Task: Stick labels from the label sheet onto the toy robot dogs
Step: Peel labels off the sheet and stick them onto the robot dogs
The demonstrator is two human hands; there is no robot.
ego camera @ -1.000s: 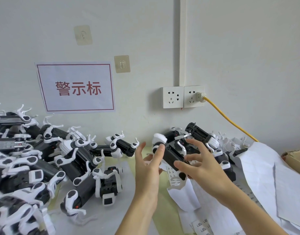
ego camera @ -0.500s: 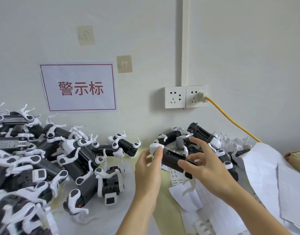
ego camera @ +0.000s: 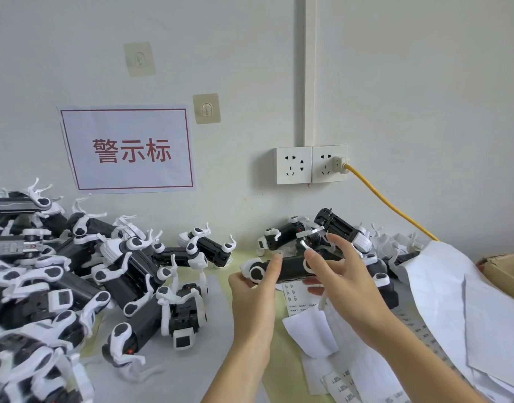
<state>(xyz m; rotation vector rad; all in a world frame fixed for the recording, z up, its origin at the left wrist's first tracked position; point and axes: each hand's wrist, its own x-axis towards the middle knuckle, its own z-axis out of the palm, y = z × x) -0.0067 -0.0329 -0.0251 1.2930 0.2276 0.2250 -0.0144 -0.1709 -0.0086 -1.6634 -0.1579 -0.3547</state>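
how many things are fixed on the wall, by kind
adhesive hooks: 2
paper sign with red characters: 1
socket plates: 2
white plug with yellow cable: 1
vertical cable duct: 1
total: 7

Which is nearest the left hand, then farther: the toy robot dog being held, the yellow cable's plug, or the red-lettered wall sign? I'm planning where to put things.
1. Held toy robot dog: in the left hand itself.
2. Red-lettered wall sign: up on the wall, to the left.
3. Yellow cable's plug: upper right, in the wall socket; too close to the sign to rank firmly.
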